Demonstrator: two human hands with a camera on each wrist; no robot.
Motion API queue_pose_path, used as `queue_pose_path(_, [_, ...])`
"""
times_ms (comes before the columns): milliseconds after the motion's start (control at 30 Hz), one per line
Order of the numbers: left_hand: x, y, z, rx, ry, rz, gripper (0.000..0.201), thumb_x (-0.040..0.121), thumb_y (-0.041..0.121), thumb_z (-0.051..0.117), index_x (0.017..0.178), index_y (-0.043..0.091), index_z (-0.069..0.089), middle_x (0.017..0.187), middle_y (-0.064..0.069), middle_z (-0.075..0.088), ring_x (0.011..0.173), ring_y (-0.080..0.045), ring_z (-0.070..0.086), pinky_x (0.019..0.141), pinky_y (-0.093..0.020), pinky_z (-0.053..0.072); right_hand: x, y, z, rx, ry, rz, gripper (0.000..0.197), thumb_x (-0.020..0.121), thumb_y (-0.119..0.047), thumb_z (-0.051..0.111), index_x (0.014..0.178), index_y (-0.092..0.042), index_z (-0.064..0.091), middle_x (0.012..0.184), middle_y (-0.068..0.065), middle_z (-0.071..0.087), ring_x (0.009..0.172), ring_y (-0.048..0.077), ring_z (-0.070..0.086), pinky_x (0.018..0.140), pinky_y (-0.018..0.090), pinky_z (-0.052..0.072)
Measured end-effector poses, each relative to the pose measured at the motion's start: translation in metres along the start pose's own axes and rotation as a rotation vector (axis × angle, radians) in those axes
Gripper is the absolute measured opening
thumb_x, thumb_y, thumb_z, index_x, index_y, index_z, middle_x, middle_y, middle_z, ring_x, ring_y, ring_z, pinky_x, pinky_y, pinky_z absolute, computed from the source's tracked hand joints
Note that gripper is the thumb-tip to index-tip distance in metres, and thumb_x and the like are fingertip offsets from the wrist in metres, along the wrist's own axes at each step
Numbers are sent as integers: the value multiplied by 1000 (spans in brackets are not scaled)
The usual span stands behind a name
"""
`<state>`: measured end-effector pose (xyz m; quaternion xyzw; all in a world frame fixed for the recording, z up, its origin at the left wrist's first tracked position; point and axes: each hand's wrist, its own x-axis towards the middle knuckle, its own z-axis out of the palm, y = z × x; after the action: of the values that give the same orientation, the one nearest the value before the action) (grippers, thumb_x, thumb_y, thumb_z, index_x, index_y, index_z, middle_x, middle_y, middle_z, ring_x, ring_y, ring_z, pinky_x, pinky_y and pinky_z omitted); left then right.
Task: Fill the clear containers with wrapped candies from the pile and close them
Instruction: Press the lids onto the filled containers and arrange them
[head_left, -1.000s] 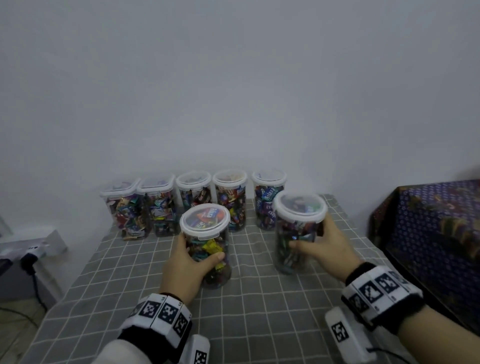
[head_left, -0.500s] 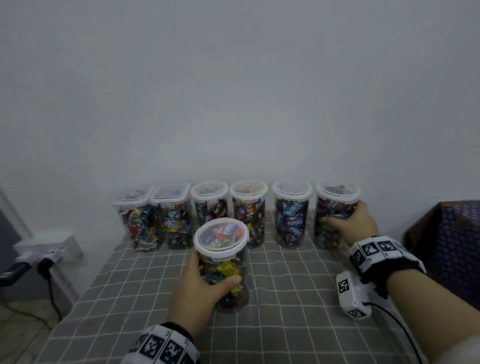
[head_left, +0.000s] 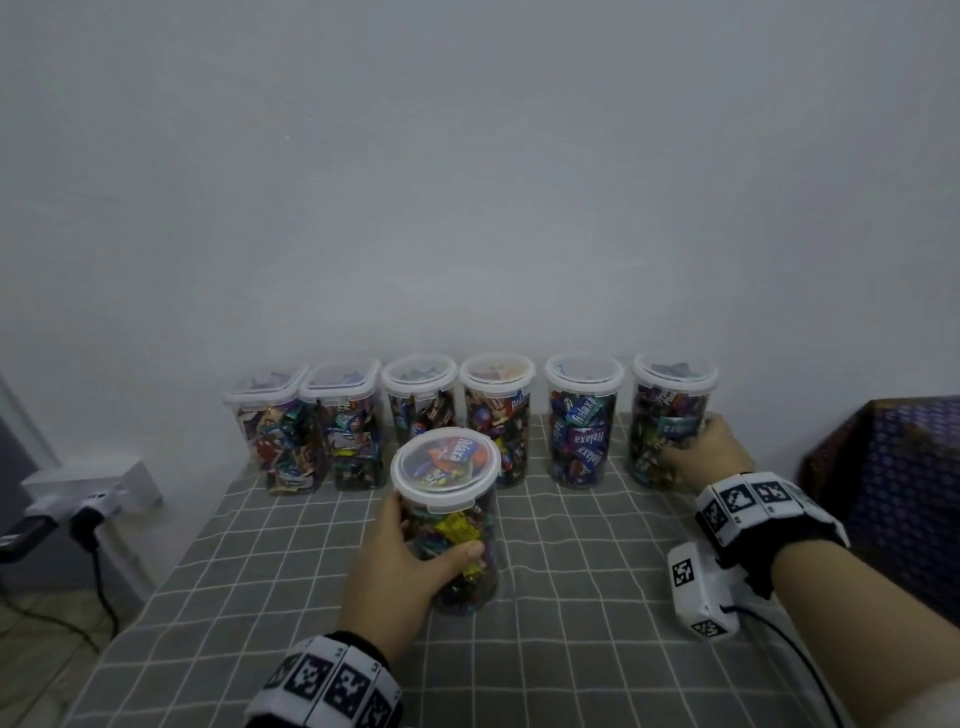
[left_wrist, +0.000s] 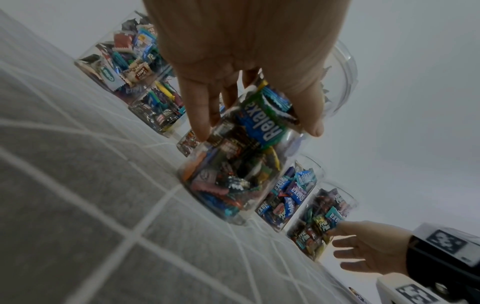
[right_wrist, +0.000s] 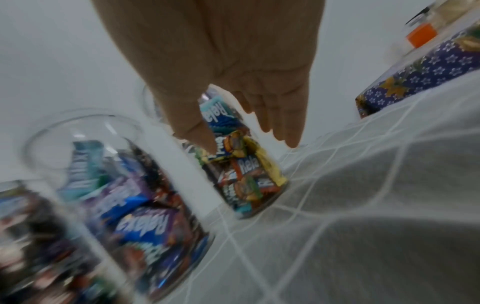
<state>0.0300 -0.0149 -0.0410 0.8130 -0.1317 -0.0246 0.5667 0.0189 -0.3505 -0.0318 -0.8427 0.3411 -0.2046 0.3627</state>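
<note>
Several clear containers with white lids, full of wrapped candies, stand in a row (head_left: 498, 415) along the wall. In front of the row stands one more closed container (head_left: 452, 467) (left_wrist: 233, 174). My left hand (head_left: 431, 535) (left_wrist: 258, 131) grips its side, thumb on the right and fingers on the left. The rightmost container (head_left: 670, 415) (right_wrist: 249, 181) (left_wrist: 319, 222) stands on the cloth at the row's end. My right hand (head_left: 696, 441) (right_wrist: 249, 146) is beside it with straight, spread fingers. Only the thumb touches the wall. No loose candy pile is in view.
The table wears a grey checked cloth (head_left: 571, 597). A white power strip with plugs (head_left: 88, 488) sits off the left edge. A surface under blue patterned cloth (head_left: 893, 467) stands close on the right, with an orange object (right_wrist: 422, 35) on it.
My right hand carried its container from the front to the right end of the back row, set it down and loosened its fingers. My left hand kept hold of its container.
</note>
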Motion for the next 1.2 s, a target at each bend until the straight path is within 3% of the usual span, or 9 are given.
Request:
queue_pose_path(100, [-1,1,1,7,4,1,93,65,36,83,142,32,31,129,11,50,118,-14,48,104,-40,40,-24,-2,7,-111,-100,-51,41,72,-29,72,107,-12,60,105,14,66,90,29,62,82,37,51])
queue_pose_path(267, [-4,4,2,-3,12,-14,95,63,36,84,142,30,31,138,5,49,124,-20,47,104,-44,41,-106,-37,2,-263,-490,-284,64,83,-28,67,137,-12,38,138,5,43,122,20,46,100,30,40])
queue_pose_path(433, [-22,13,11,-49,-18,-7,85,65,26,85,135,33,37,116,16,52,110,-12,50,96,-32,41,-162,-57,9,-36,-741,-391,95,76,-29,76,147,-23,13,146,0,32,132,15,34,108,32,34])
queue_pose_path(533, [-33,12,20,-69,-37,18,76,62,27,87,118,46,40,111,22,56,107,-9,55,96,-34,44,-174,-56,18,147,-698,-464,100,70,-25,82,143,-32,14,136,-10,40,126,7,40,107,28,35])
queue_pose_path(667, [-41,16,32,-99,-111,33,73,64,29,85,119,43,39,113,22,54,107,-4,52,90,-25,42,-180,-44,24,299,-598,-469,93,58,-40,81,125,-51,18,131,-16,48,123,4,47,104,26,39])
queue_pose_path(867, [-40,36,51,-109,-363,89,85,56,53,83,126,44,37,126,20,49,112,4,48,86,-13,42,-170,-20,-8,341,-439,-412,90,51,-51,72,129,-37,28,124,-16,53,116,3,52,100,27,45])
queue_pose_path(967, [-32,50,61,28,-426,160,89,61,57,70,139,40,29,130,21,42,125,-3,41,101,-24,36,-160,-5,-31,308,-348,-364,89,55,-41,83,128,-34,32,118,-18,54,112,5,54,97,28,45])
queue_pose_path(1067, [-16,60,63,168,-377,232,92,67,64,62,146,33,24,146,13,34,133,-6,34,111,-34,31,-140,12,-58,287,-190,-260,81,63,-18,86,126,-27,35,113,-10,56,106,12,55,92,29,44])
queue_pose_path(1200, [17,74,54,432,-236,374,71,84,49,62,144,28,31,149,7,35,132,-10,37,108,-32,32,-103,35,-87,206,16,-137,82,68,-18,83,134,-13,35,123,6,56,111,24,55,93,33,43])
